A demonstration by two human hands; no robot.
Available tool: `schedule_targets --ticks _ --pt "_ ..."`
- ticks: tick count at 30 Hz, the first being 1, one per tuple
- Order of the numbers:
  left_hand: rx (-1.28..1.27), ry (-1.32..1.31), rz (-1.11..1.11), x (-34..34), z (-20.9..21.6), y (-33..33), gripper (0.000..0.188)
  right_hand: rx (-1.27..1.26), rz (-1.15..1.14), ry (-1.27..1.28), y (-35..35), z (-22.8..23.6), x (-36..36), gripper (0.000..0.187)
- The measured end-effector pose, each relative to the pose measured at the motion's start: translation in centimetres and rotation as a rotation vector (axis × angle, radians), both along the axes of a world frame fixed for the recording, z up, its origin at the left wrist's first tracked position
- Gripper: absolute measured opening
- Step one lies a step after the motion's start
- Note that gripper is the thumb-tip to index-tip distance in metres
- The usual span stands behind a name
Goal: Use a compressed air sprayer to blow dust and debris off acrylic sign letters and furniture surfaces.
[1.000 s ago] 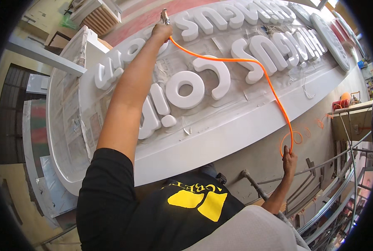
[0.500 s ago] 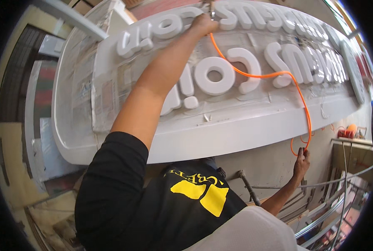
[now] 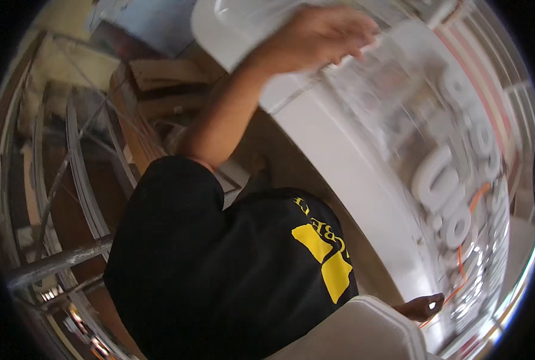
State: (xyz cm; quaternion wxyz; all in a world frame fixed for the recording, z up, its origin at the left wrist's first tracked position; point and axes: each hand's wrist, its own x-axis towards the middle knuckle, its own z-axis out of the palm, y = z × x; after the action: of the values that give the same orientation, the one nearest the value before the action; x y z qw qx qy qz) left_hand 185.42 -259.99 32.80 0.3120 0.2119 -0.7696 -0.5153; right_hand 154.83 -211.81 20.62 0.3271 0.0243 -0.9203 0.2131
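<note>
A large white sign panel [image 3: 345,156] with a smooth side wall slants across the right half. Thick, raised white letters [image 3: 426,180] stand on its face, blurred by motion. My left hand [image 3: 321,39] is lifted above the panel's upper end; its smeared fingers hide whether it holds anything. At the lower right, my right hand [image 3: 420,307] is low beside the panel, fingers closed round a thin orange hose [image 3: 482,193]. The hose runs from that hand up over the panel among the letters, partly hidden by them. The metal fitting at its end is out of sight.
On the left are a metal pipe rail [image 3: 63,261] and several long metal bars [image 3: 81,174]. A brown wooden box [image 3: 165,75] sits beyond my left elbow, near a bluish sheet [image 3: 159,30]. A pale, rounded piece [image 3: 351,336] covers part of the lower edge.
The view has swung left, so the panel now lies to the right. My left hand has come away from the metal fitting at the hose's end. My right hand keeps hold of the hose.
</note>
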Motion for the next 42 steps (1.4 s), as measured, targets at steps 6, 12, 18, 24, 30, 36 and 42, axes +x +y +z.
schedule_targets --ticks 6,12,18,24,30,36,42 --pt "0.212 0.788 0.644 33.4 -4.9 -11.2 0.034 0.109 0.729 0.152 -22.4 3.3 11.7 0.011" --pt "0.577 0.435 1.325 48.7 -26.3 -19.1 0.030 0.200 0.960 0.045 -37.2 5.0 20.3 0.019" --pt "0.720 -0.418 1.206 47.8 -43.1 -10.6 0.050 0.249 1.244 0.072 -49.9 7.7 22.7 0.015" --pt "1.082 -1.003 0.811 50.8 -49.4 -2.4 0.038 0.409 1.690 0.398 -65.8 9.9 30.5 0.008" --pt "1.383 -0.730 1.006 60.5 -47.8 -3.6 0.052 0.370 1.838 0.388 -76.7 9.9 40.5 0.006" --pt "0.717 -1.077 1.570 76.0 -54.6 -17.4 0.052 0.295 1.642 0.029 -84.9 6.9 50.5 0.007" --pt "0.500 -1.047 2.099 94.0 -57.1 -35.8 0.072 0.602 1.853 -0.201 -93.8 3.3 69.3 0.010"
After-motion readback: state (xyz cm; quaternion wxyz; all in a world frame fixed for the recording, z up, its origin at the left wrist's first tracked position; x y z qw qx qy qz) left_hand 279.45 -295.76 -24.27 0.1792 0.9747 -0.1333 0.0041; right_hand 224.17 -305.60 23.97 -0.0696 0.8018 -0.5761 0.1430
